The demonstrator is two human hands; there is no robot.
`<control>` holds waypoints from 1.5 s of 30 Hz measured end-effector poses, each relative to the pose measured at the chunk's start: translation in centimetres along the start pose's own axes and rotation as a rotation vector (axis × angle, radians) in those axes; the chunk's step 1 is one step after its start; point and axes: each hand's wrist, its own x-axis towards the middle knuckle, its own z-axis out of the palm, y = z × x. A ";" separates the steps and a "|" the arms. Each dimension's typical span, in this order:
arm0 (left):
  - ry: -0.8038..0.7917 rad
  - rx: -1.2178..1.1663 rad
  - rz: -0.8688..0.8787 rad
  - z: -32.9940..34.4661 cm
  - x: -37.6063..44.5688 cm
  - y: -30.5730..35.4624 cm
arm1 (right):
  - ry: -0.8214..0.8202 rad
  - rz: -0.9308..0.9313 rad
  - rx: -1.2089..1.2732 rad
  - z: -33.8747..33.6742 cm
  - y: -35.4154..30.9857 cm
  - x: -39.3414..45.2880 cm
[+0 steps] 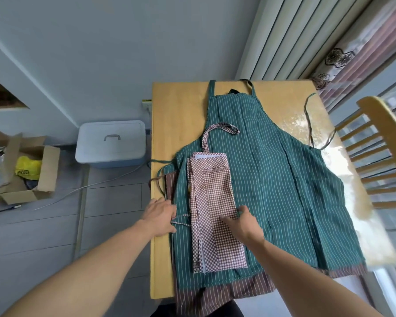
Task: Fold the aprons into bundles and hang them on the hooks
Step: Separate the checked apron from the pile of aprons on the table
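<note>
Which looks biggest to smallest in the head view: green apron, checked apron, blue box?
1. green apron
2. checked apron, folded narrow
3. blue box, though it sits farther away on the floor

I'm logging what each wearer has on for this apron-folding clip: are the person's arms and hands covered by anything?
No. Both forearms are bare all the way to the frame edge, with no sleeves or cuffs showing. The left hand and right hand have no gloves, and no watch, bracelet or ring can be seen. No markings are visible on either arm.
</note>
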 end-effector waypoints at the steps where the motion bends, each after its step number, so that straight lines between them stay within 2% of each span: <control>1: -0.027 0.033 -0.012 0.3 -0.2 0.3 | -0.026 0.017 0.038 0.4 1.0 -0.3; 4: -0.139 0.079 -0.017 0.9 -1.3 0.5 | -0.054 0.056 0.141 1.1 3.4 -0.8; 6: -0.157 0.105 0.013 1.3 -2.6 0.2 | -0.058 0.050 0.153 1.2 4.0 -1.6; 8: -0.179 0.174 0.002 1.5 -3.6 -0.1 | 0.040 -0.022 0.019 1.1 4.2 -2.8; 10: -0.172 0.257 -0.047 1.2 -4.4 0.0 | 0.296 -0.309 -0.378 1.2 4.5 -4.4; 11: -0.142 0.304 -0.076 0.9 -4.4 0.3 | 0.343 -0.508 -0.524 1.3 4.5 -5.1; 13: -0.026 0.330 -0.102 0.0 -4.2 1.3 | 0.180 -0.777 -0.693 2.0 4.6 -6.3; 14: 0.037 0.287 -0.071 -0.4 -3.9 1.9 | 0.068 -0.830 -0.755 2.4 4.6 -6.7; 16: 0.098 0.236 0.096 -1.1 -3.6 3.7 | -0.046 -0.841 -0.883 3.5 5.1 -7.1; 18: 0.070 0.312 0.308 -1.1 -3.4 5.7 | -0.042 -0.806 -1.020 4.6 5.8 -7.2; 20: 0.001 0.429 0.442 0.6 -2.5 7.3 | 0.038 -0.724 -1.094 5.6 6.4 -7.3; 22: -0.070 0.506 0.429 2.3 -1.6 8.0 | 0.230 -0.667 -0.963 6.2 6.8 -7.3; 25: -0.095 0.468 0.406 2.9 -1.5 7.7 | 0.411 -0.670 -0.534 5.9 8.0 -7.5; 29: -0.104 0.295 0.414 3.1 -1.6 6.3 | 0.502 -0.646 -0.057 2.8 7.0 -7.1; 32: -0.112 -0.082 0.355 2.7 -2.1 6.8 | 0.527 -0.663 0.056 0.0 4.3 -6.5; 34: -0.014 -0.381 0.278 2.4 -2.2 7.6 | 0.522 -0.715 0.060 -1.6 2.7 -6.2; 37: 0.230 -0.649 0.176 2.2 -2.1 8.2 | 0.469 -0.776 0.043 -3.9 0.6 -6.3; 39: 0.290 -0.797 0.123 1.7 -2.3 8.3 | 0.366 -0.770 0.087 -5.2 0.0 -6.6; 41: 0.253 -1.015 0.049 0.4 -2.9 8.3 | 0.173 -0.722 0.229 -5.9 -0.4 -6.8; 43: 0.146 -1.214 -0.007 -0.1 -3.2 8.0 | -0.098 -0.633 0.416 -5.9 -0.6 -6.9; 45: 0.048 -1.295 -0.048 0.0 -3.3 7.6 | -0.281 -0.551 0.359 -5.4 -0.3 -6.4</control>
